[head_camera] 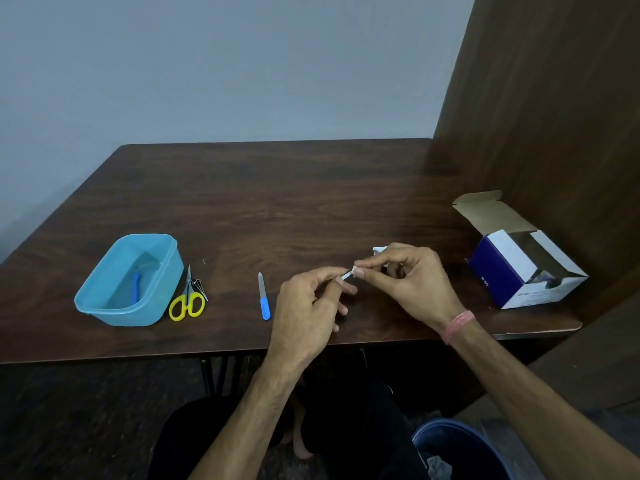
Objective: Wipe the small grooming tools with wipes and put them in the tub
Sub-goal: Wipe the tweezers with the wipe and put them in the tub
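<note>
My left hand pinches a small thin metal tool over the near middle of the table. Against that tool's tip, my right hand pinches a white wipe, part of which sticks out behind the fingers. A blue tub stands at the near left with a blue-handled tool lying inside. Yellow-handled scissors and a metal nail clipper lie just right of the tub. A nail file with a blue handle lies left of my left hand.
An open blue and white cardboard box sits at the right near the table's front edge. A brown wooden panel rises on the right. A dark blue bin stands on the floor at lower right.
</note>
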